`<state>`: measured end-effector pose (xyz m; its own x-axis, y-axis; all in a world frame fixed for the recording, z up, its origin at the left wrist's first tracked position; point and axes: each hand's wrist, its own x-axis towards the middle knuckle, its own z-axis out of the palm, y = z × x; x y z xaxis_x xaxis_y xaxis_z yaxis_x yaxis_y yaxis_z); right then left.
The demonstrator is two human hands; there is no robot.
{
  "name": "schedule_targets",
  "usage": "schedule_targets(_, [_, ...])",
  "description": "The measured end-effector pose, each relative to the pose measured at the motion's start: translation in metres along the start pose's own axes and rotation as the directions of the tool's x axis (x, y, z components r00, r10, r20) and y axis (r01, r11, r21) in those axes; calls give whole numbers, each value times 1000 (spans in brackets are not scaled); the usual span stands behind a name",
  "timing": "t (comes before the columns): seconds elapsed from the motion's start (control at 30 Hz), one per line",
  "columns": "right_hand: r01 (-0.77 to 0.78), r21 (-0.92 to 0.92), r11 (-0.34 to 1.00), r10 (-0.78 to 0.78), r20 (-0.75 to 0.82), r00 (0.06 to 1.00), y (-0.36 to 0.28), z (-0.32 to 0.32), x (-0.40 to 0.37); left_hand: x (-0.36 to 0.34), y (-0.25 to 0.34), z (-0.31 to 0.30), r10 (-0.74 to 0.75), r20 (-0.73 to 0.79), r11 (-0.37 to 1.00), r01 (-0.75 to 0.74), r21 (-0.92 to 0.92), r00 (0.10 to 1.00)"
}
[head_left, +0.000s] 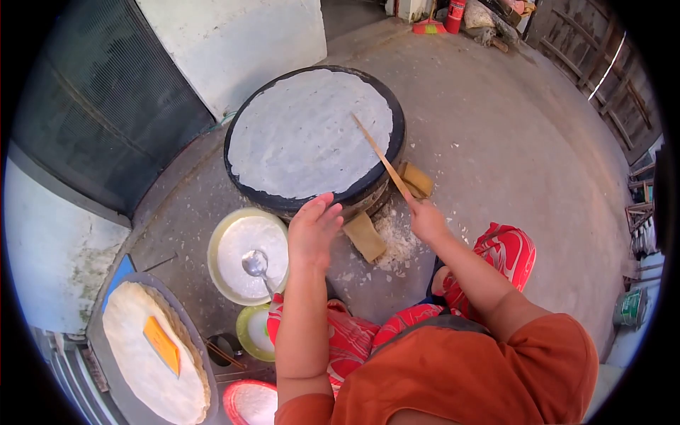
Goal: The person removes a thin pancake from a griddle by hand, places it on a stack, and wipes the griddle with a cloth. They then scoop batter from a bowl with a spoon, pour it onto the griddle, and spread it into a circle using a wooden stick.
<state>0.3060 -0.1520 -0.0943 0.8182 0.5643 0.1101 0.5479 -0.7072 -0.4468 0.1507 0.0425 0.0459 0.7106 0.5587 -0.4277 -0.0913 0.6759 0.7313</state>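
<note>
A wide round black griddle [397, 152] stands in front of me, with a thin pale sheet of batter [304, 134] spread over most of its top. My right hand [428, 221], at the griddle's lower right, is wrapped round the end of a long, thin wooden spatula [384, 160]. The spatula's tip overlaps the right part of the batter sheet. My left hand [315, 230] is held up by the near rim with fingers stretched out and nothing in it. Left of that hand is a basin of white batter [234, 244] with a metal ladle [255, 263] resting in it.
At lower left, a stack of large pale flatbreads [134, 333] lies on a grey board, with an orange scraper [162, 344] on top. A green bowl [248, 329] and a red-rimmed basin [234, 407] sit nearby. Yellow pads [365, 237] and scattered crumbs lie beside the griddle.
</note>
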Motion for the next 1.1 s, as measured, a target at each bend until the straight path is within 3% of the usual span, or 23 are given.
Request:
schedule_targets(0.1, [-78,-78,994,86,103,991,-17,-9,-6,1,-4,-2,-15,7,1000,15,2,1000])
schedule_targets(0.2, [21,-75,997,-14,94,995,-7,3,-13,1,-3,-3,-15,35,1000,15,2,999])
schedule_targets(0.27, [172,440,881,-179,-25,983,18,14,-17,-1,-2,-1,-16,18,1000,16,1,1000])
schedule_targets(0.3, [174,438,882,-181,-25,983,28,7,-18,-1,-2,0,-14,19,1000,15,-2,1000])
schedule_targets(0.33, [-275,727,629,120,259,958,22,-18,-20,-1,-2,-1,-9,28,1000,10,-6,1000])
schedule_targets(0.37, [-645,745,169,256,599,759,19,-31,-21,-1,-3,-2,-4,35,1000,4,-10,999])
schedule_targets(0.4, [-647,743,172,251,602,758,19,-30,-21,-1,-4,-3,0,29,1000,1,-13,1000])
schedule_targets(0.47, [-509,840,189,423,398,814,17,-25,-21,0,-7,-4,-2,53,999,4,-38,999])
schedule_targets(0.5, [-513,836,196,408,406,818,15,-23,-20,0,-8,-4,9,39,999,-7,-46,999])
schedule_targets(0.57, [-384,788,481,214,319,923,5,-19,-18,1,-9,-3,-15,46,999,17,-33,999])
schedule_targets(0.77, [-407,738,538,-7,487,873,-45,-18,10,5,-17,0,-39,61,999,40,-19,997])
schedule_targets(1.0, [-511,755,411,-40,575,817,-78,4,86,6,-11,3,-53,54,999,53,14,997])
schedule_targets(1.1, [-481,752,451,-45,557,829,-92,9,112,6,-7,4,-60,31,998,59,12,998])
